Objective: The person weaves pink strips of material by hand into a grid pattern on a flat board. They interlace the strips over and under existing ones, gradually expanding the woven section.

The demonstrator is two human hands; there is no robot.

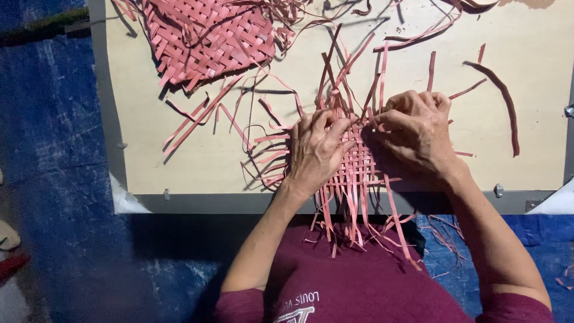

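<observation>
A small woven mat of pink strips [357, 170] lies at the near edge of a pale wooden board [526, 90], its loose ends fanning out above and hanging down over my maroon shirt. My left hand [315, 149] presses flat on the mat's left side, fingers curled over the strips. My right hand [418, 130] rests on the mat's right side, its fingertips pinching a strip near the top of the weave.
A larger finished pink woven piece [206, 39] lies at the board's far left. Loose pink strips [206, 113] are scattered across the board, and one dark curved strip [505, 101] lies at the right. A blue tarp [60, 179] covers the floor around.
</observation>
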